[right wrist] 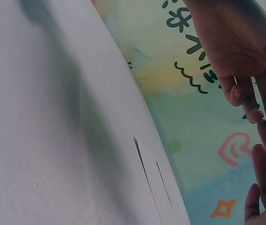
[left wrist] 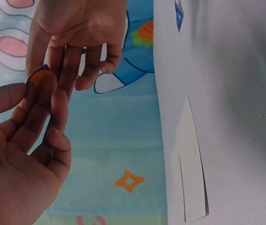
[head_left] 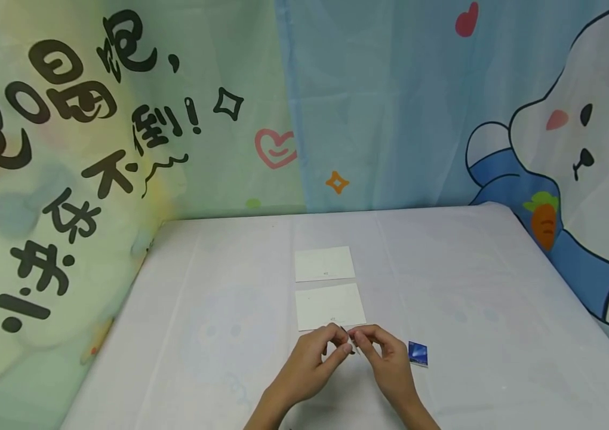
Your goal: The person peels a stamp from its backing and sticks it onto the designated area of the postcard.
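Note:
Both hands meet above the near part of the table. Between thumb and fingertips my left hand (head_left: 310,365) pinches a small thin piece (left wrist: 40,76), orange with a dark purple edge in the left wrist view. My right hand (head_left: 392,361) pinches at the same piece from the other side, thumb against index finger. Fingers cover most of the piece, so its full shape is hidden. Just right of the right hand lies a small blue picture square (head_left: 418,353), which looks like a thin stack. Two white cards (head_left: 325,264) lie beyond the hands, the nearer card (head_left: 330,306) close to the fingertips.
A white cloth covers the table (head_left: 218,286). Behind it hangs a printed curtain (head_left: 369,107) with a cartoon rabbit on the right and large dark lettering on the left. The two cards lie one behind the other, with a narrow gap between them.

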`<state>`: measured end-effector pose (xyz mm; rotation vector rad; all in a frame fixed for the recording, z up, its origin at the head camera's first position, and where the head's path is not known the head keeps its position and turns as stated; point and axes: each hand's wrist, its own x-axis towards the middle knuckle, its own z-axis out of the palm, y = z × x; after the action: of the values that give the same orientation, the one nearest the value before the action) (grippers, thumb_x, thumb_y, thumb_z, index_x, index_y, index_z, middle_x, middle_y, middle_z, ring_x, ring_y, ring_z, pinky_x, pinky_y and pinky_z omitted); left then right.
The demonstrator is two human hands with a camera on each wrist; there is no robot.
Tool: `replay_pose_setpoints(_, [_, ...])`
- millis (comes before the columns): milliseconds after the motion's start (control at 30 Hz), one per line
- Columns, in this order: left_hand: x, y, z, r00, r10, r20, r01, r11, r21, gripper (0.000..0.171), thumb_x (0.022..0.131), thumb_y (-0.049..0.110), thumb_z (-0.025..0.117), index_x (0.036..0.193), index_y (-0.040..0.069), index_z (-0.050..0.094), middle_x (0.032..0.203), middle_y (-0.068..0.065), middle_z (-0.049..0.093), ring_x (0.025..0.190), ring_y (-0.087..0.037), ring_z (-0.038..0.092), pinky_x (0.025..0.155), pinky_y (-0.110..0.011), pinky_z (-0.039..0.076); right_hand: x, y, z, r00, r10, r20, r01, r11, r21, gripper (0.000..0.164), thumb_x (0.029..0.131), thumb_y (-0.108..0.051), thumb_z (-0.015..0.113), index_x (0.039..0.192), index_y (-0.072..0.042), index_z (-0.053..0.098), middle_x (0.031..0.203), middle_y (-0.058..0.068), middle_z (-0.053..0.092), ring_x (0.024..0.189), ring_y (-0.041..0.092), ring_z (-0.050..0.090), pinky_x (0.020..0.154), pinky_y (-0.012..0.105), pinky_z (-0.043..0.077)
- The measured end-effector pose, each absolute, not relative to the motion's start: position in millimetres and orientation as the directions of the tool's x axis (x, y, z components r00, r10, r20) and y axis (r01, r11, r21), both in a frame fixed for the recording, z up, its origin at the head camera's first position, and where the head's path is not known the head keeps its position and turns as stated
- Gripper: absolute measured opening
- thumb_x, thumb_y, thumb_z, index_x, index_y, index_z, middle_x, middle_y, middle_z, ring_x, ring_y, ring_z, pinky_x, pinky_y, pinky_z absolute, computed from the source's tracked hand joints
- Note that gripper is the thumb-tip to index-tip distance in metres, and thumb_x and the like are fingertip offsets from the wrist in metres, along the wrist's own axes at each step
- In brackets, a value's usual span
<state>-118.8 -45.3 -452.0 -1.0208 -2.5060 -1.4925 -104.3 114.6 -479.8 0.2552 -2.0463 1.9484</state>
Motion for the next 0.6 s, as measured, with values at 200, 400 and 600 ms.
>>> replay_pose_setpoints(200, [-120.1,-46.4,-453.0,-0.781,0.477,0.404,0.58,0.31,0.753,0.011,0.095,0.026,0.052,0.09,0.017,0.056,0.081,0.011,0.058,0.074,-0.001,0.051,0.06,-0.025,0.045,-103.6,115.7,-481.8,-0.935,0.036,0.354,-0.35,0.092,-0.932,0.015,0.086,0.002,0.06,0.097,-0.006,0.068,0.094,0.003,0.067,0.084,0.016,0.059,0.076,0.025,0.043])
replay_pose_setpoints(400, [-120.8,-46.9,-453.0,-0.798,0.448,0.402,0.559,0.303,0.772,0.012,0.095,0.027,0.052,0.092,0.016,0.058,0.082,0.011,0.06,0.074,-0.001,0.052,0.059,-0.027,0.045,-101.3,115.1,-480.0,-0.934,0.01,0.357,-0.355,0.085,-0.931,0.017,0.084,0.002,0.063,0.1,-0.004,0.067,0.096,0.004,0.067,0.086,0.017,0.06,0.078,0.026,0.045])
replay_pose_setpoints(600, [-121.4,-47.3,-452.6,-0.812,0.436,0.388,0.541,0.31,0.782,0.016,0.096,0.028,0.049,0.092,0.017,0.061,0.081,0.013,0.061,0.071,-0.001,0.051,0.059,-0.023,0.043,-99.3,113.3,-477.1,-0.943,0.017,0.331,-0.328,0.091,-0.94,0.015,0.084,0.001,0.064,0.098,-0.004,0.068,0.095,0.003,0.066,0.088,0.016,0.06,0.08,0.027,0.045])
